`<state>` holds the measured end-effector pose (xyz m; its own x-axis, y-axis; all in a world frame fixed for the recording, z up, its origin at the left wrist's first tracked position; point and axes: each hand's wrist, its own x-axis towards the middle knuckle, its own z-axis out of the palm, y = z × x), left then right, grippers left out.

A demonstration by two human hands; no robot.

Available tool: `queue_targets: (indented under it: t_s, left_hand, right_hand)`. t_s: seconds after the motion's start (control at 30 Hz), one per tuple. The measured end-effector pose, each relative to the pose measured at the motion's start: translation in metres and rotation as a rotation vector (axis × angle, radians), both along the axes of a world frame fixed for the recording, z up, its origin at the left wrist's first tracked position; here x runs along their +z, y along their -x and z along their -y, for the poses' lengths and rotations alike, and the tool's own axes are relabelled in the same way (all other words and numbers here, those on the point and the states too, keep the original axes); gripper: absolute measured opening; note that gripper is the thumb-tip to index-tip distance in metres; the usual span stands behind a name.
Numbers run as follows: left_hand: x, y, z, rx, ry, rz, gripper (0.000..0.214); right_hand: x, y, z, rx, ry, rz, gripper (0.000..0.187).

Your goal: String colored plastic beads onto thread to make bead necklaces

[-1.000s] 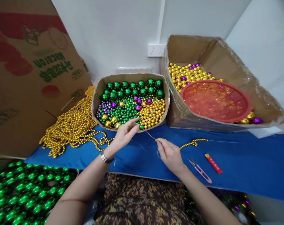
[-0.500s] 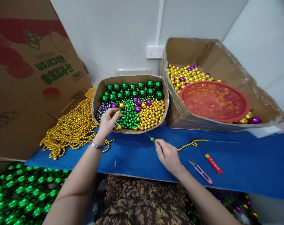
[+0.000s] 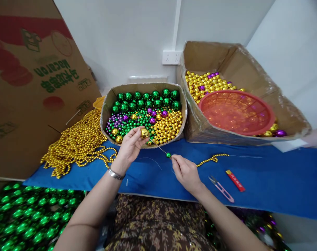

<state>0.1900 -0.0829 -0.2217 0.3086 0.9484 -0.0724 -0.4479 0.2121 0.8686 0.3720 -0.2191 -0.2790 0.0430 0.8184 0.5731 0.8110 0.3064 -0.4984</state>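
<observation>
My left hand (image 3: 129, 148) pinches a large gold bead (image 3: 144, 132) and holds it at the tip of a thin needle (image 3: 158, 147). My right hand (image 3: 186, 171) grips the needle's lower end, where a small green bead (image 3: 168, 154) sits threaded just above my fingers. Thread trails from my right hand to a short strand of small gold beads (image 3: 212, 159) lying on the blue table cover (image 3: 265, 181). Right behind my hands stands a small cardboard box (image 3: 186, 115) with green, purple and gold beads of different sizes.
A heap of gold bead strings (image 3: 80, 141) lies at the left. A large cardboard box (image 3: 289, 115) at the right holds gold beads and a red plastic basket (image 3: 236, 112). Thread snips (image 3: 221, 188) and a red cutter (image 3: 234, 180) lie right of my hand. Green beads (image 3: 30, 216) fill a container below left.
My left hand reached into the small box, picked out a large gold bead and brought it to the needle's tip. The green bead slid down the needle to my right hand.
</observation>
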Motion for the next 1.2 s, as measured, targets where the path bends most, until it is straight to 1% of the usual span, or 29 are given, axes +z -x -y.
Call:
queue_targets:
  t_s: [0.13,0.27,0.4,0.43,0.6,0.77,0.87,0.93,1.03,1.13,1.2]
  left_hand:
    - [-0.002,-0.004,0.009,0.004,-0.056,-0.024,0.027]
    - [-0.004,-0.01,0.023,-0.03,-0.115,-0.047,0.031]
    - [-0.009,-0.012,0.027,-0.078,-0.043,0.014,0.031]
    - [-0.01,-0.012,0.028,-0.084,-0.024,0.024,0.031]
    - [-0.014,-0.011,0.028,-0.088,0.024,0.029,0.031]
    - [-0.015,-0.011,0.029,-0.087,0.043,0.026,0.032]
    - [-0.016,-0.01,0.028,-0.1,0.057,0.027,0.031]
    - [-0.015,-0.009,0.027,-0.104,0.042,0.015,0.03]
    - [-0.014,-0.008,0.027,-0.085,-0.028,-0.028,0.029]
    - [-0.014,-0.008,0.032,-0.076,-0.104,-0.081,0.03]
    - [-0.015,-0.009,0.037,-0.119,-0.114,-0.094,0.031]
  right_hand:
    - [-0.004,0.001,-0.003,-0.004,-0.012,0.017,0.017]
    - [-0.004,0.002,-0.004,-0.005,-0.005,-0.011,0.017]
    - [-0.004,0.001,-0.002,0.036,0.066,-0.105,0.016]
    - [-0.005,0.0,-0.001,0.032,0.062,-0.103,0.017]
    - [-0.012,-0.003,-0.001,-0.011,-0.061,0.017,0.018]
    - [-0.01,-0.002,0.0,0.028,0.004,-0.06,0.017]
    - [-0.01,-0.002,-0.001,0.035,0.005,-0.061,0.018]
    - [-0.012,-0.002,-0.002,0.01,-0.032,-0.006,0.018]
    - [-0.015,-0.002,-0.003,-0.022,-0.073,0.059,0.018]
    - [-0.014,0.0,-0.003,0.012,-0.032,-0.016,0.018]
    - [-0.01,0.001,-0.003,0.048,0.015,-0.098,0.017]
